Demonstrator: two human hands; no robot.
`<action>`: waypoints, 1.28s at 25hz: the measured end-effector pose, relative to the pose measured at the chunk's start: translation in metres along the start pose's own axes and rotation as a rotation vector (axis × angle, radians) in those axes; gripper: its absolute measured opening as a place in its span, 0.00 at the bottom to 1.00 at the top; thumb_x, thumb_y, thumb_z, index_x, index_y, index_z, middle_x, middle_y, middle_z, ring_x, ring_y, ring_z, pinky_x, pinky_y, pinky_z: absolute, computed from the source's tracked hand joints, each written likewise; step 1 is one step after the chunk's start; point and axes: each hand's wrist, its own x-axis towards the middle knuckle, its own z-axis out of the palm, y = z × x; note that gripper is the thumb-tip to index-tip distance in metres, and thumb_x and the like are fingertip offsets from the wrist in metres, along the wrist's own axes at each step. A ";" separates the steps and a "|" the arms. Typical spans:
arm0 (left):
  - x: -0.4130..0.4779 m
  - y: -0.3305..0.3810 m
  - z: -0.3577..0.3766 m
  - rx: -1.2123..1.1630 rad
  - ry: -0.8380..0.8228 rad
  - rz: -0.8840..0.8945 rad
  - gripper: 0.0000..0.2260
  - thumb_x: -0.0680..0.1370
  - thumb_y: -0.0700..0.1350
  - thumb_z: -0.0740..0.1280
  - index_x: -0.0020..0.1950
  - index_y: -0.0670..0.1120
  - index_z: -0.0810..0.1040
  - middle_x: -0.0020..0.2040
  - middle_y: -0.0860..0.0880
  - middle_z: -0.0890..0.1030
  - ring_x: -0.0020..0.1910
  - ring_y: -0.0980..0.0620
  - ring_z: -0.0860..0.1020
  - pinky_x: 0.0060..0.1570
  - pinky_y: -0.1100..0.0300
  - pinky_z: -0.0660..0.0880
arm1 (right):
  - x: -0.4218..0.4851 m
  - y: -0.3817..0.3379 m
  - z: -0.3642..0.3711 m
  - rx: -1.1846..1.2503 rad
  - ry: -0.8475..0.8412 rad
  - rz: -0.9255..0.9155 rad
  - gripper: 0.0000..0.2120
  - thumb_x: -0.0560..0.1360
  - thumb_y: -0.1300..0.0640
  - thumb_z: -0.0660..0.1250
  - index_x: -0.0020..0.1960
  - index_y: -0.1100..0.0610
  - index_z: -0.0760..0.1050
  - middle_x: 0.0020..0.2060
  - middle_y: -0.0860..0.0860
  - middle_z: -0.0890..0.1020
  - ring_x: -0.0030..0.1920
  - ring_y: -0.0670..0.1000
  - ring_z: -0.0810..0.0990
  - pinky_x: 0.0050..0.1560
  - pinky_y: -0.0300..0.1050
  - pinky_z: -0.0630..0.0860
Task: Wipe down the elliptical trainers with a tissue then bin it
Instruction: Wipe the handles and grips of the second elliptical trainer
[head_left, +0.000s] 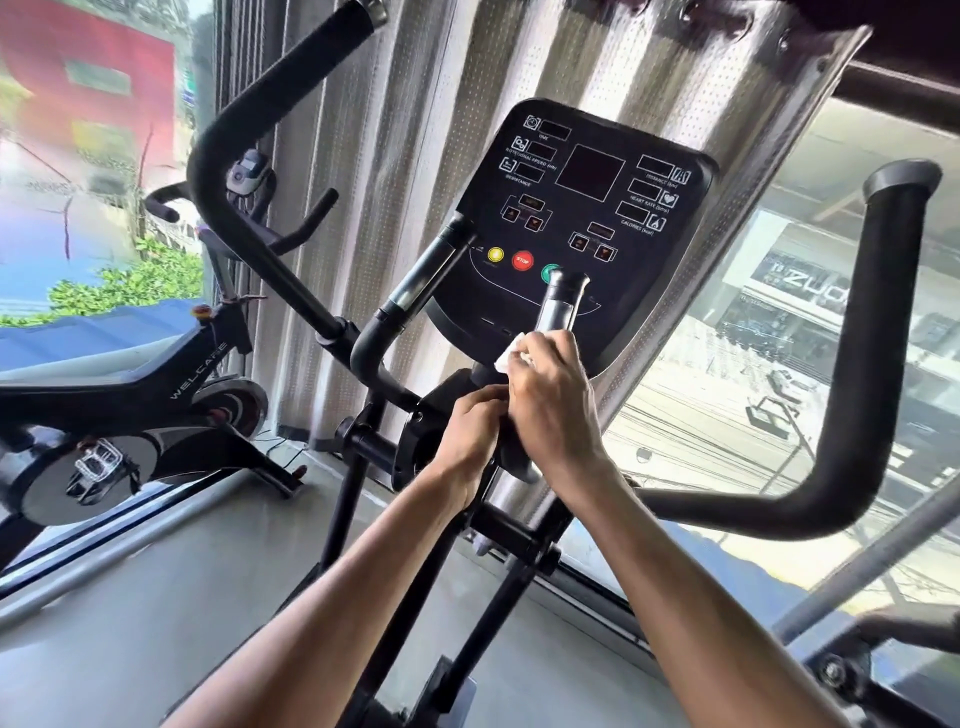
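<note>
I see my right hand (550, 410) wrapped round the elliptical's inner grip bar (562, 306), pinning a white tissue (511, 357) against it just under the black console (587, 208). My left hand (475, 426) curls round the same bar lower down, touching the right. A smooth grey floor (156, 597) runs to tall windows (779, 374). A perforated blind (415, 130) hangs behind the console, and a Welcare exercise bike (130, 384) stands at the left.
</note>
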 end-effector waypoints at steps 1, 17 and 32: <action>-0.001 -0.001 0.000 0.004 -0.003 -0.003 0.17 0.80 0.33 0.58 0.58 0.42 0.84 0.49 0.38 0.86 0.47 0.42 0.83 0.54 0.42 0.79 | -0.001 0.002 0.000 0.009 0.002 -0.001 0.06 0.78 0.65 0.67 0.48 0.63 0.83 0.49 0.53 0.81 0.52 0.54 0.73 0.47 0.48 0.81; -0.013 0.009 0.004 -0.021 -0.017 -0.015 0.18 0.81 0.33 0.57 0.50 0.46 0.85 0.40 0.48 0.86 0.42 0.52 0.82 0.43 0.60 0.76 | -0.044 -0.018 0.000 0.380 0.304 0.453 0.06 0.77 0.59 0.72 0.51 0.61 0.85 0.49 0.52 0.83 0.48 0.50 0.81 0.53 0.37 0.76; -0.014 0.025 0.004 0.265 0.028 0.022 0.09 0.83 0.44 0.67 0.59 0.42 0.83 0.51 0.43 0.87 0.47 0.52 0.82 0.58 0.55 0.78 | 0.001 0.034 0.033 1.461 0.368 1.148 0.09 0.78 0.69 0.69 0.57 0.68 0.82 0.36 0.48 0.84 0.33 0.39 0.80 0.41 0.36 0.76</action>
